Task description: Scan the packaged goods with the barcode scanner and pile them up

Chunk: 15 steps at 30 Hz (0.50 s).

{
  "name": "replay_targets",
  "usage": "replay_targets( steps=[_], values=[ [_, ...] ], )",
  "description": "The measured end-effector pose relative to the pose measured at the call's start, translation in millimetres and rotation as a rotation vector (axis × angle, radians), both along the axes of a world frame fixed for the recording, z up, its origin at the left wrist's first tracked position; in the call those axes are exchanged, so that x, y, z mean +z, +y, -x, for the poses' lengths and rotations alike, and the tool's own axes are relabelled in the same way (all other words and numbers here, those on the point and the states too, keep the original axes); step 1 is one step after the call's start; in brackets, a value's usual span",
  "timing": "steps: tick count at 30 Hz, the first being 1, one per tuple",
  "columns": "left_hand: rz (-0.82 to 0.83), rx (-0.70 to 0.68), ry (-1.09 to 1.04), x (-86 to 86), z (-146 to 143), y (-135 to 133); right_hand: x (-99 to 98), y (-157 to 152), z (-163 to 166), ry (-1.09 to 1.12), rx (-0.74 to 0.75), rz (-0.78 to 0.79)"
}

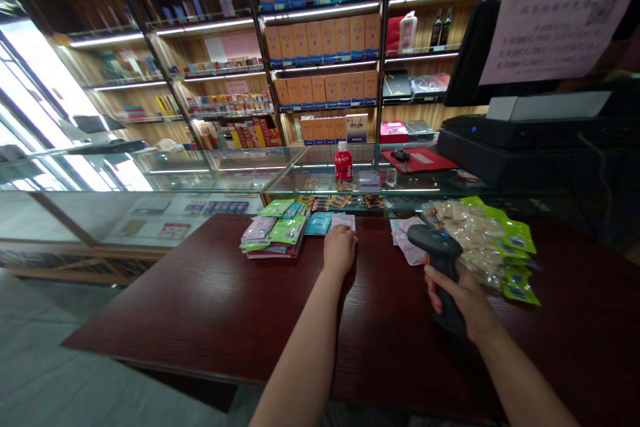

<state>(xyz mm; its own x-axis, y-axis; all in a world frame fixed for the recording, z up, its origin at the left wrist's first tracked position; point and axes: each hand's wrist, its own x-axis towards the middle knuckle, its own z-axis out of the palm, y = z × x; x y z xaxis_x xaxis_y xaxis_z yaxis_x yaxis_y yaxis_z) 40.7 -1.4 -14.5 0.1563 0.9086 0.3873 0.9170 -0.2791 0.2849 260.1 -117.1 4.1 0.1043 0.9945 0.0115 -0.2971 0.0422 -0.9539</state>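
My left hand [341,250], its grip hidden, is touching a flat pale-pink packet [344,219], probably light, slippery, best edge-pinched, near the dark-red wooden desk's far edge; my right hand [467,300] is clutching a black plastic scanner [433,240], seemingly stiff, by its handle.

Lit wooden shelves [320,13] rise behind glass counters [225,179] on a grey, seemingly tiled floor [35,360].

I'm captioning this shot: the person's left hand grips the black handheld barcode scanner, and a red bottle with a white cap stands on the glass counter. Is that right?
Not quite: the head view shows the right hand gripping the black handheld barcode scanner, not the left hand. The red bottle with a white cap does stand on the glass counter.
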Motion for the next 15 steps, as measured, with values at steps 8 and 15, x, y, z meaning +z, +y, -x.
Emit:
replay_targets(
  steps=[8, 15],
  values=[
    [0.117, -0.051, 0.077, -14.1, -4, 8, -3.2, 2, -1, -0.006, -0.007, -0.002],
    [0.086, -0.003, 0.005, -14.7, 0, 17, -6.0, 3, -1, -0.017, -0.016, 0.005]
  ],
)
